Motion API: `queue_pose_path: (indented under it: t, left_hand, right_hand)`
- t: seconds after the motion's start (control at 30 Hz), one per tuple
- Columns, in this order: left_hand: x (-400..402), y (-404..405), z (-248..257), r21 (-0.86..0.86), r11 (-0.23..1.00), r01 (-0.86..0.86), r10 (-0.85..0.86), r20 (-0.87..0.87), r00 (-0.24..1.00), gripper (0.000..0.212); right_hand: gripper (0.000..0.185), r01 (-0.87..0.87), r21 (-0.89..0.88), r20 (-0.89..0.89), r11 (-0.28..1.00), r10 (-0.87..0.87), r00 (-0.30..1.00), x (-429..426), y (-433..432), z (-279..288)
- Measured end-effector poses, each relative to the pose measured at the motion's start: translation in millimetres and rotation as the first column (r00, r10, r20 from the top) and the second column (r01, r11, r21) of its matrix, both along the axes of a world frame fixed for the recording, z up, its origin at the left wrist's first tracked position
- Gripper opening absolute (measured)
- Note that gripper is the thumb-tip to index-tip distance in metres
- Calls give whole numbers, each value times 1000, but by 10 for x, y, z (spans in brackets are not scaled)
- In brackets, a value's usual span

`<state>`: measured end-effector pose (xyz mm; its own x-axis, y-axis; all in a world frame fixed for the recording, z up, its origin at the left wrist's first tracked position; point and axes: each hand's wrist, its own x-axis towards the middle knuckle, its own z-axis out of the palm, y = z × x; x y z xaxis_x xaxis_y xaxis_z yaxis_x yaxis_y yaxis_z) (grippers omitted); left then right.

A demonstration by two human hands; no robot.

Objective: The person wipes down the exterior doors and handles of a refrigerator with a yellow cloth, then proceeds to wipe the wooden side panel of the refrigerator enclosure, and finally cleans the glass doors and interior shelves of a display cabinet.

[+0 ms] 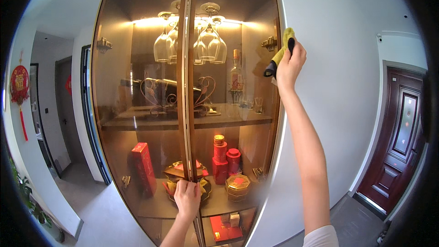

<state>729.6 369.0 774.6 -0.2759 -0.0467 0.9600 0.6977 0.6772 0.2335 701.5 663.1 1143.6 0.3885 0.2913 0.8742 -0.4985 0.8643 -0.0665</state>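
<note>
A tall lit display cabinet with two brown-tinted glass doors stands before me. My left hand (188,197) has its fingers curled at the edge of the right glass door (219,123), low down where the two doors meet. Raised to the right, my right hand (291,61) grips a folded yellow-green cloth (279,55) with dark trim, at the cabinet's right edge. Wine glasses (207,41) hang upside down behind the glass. Lower inside are a scrolled metal bottle rack (202,92), a liquor bottle (236,72), red canisters (220,152) and an octagonal gold box (237,186).
White wall panelling (332,75) adjoins the cabinet on the right, leading to a dark red entrance door (394,144). On the left hangs a red tasselled ornament (19,80) above a green plant (25,192). Grey flooring (106,216) shows at lower left.
</note>
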Motion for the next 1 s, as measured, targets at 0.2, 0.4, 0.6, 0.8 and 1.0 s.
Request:
queue_pose_path:
  t: [0.2,0.4,0.6,0.8,1.0]
  left_hand:
    - [27,28,-102,19,1000,-4,3,19,1000,12]
    - [63,-100,36,-38,999,11,-10,19,1000,12]
    - [29,-132,29,-40,999,34,-33,30,999,13]
    - [20,-174,-38,-56,994,96,-96,14,995,15]
    - [21,-150,-64,-9,993,116,-116,-7,993,17]
  right_hand:
    - [41,401,-179,201,899,-365,909,-131,-240,495]
    - [48,387,337,1,858,-412,911,-154,-1185,306]
    - [52,469,449,-132,760,-463,877,-83,-230,621]
    - [42,521,-125,198,844,-494,847,-243,-454,1103]
    - [41,442,239,-45,865,-444,895,-261,-1256,1396]
